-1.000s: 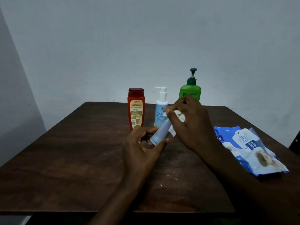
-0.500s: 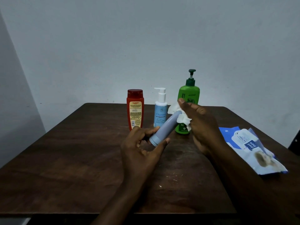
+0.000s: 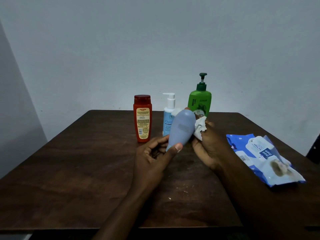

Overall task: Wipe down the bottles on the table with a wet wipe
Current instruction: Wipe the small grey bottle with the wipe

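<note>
My left hand (image 3: pixel 152 156) pinches the narrow cap end of a grey-blue tube bottle (image 3: pixel 181 129), which tilts up and away over the dark wooden table (image 3: pixel 78 170). My right hand (image 3: pixel 207 146) holds a crumpled white wet wipe (image 3: pixel 200 128) against the tube's right side, fingers curled behind it. At the back of the table stand a red bottle (image 3: pixel 142 118), a light-blue pump bottle (image 3: pixel 168 111) partly hidden by the tube, and a green pump bottle (image 3: pixel 200 99).
A blue and white wet wipe pack (image 3: pixel 263 156) lies flat on the right side of the table. A plain wall stands close behind the table's far edge. The near edge runs across the bottom of the view.
The tube has turned so its broad face shows towards me. My right hand with the wipe has slid from the tube's far tip down to its right side.
</note>
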The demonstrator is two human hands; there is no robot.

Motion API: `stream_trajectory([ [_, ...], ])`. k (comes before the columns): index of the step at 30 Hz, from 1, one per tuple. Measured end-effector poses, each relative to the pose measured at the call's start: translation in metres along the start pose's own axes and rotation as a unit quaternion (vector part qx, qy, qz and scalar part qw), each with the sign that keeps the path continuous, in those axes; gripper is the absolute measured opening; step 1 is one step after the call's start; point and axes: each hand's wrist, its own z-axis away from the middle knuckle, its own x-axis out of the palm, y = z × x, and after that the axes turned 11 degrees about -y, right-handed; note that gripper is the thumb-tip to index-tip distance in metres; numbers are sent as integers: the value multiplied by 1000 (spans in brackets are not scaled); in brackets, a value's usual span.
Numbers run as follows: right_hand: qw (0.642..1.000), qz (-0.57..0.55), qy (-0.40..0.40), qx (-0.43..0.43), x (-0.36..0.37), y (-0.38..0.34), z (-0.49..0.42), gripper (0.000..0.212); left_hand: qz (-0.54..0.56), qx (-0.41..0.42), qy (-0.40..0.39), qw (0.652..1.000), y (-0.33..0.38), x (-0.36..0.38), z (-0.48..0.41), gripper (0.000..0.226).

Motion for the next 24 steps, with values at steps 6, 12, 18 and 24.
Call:
stream_trajectory([
  [6, 972, 216, 61, -67, 11, 13, 19, 27, 77, -48, -17, 996, -1, -2, -4, 50],
  [12, 901, 404, -37, -151, 4, 24, 43, 20, 165, -124, -52, 977, 0, -3, -8, 40],
  [18, 784, 542, 17, -301, -6, 25, 57, 27, 201, -162, -41, 965, -6, 2, -10, 23],
  [24, 741, 571, -12, -354, 1, 23, 64, 29, 259, -194, -60, 944, 2, 10, -14, 26],
])
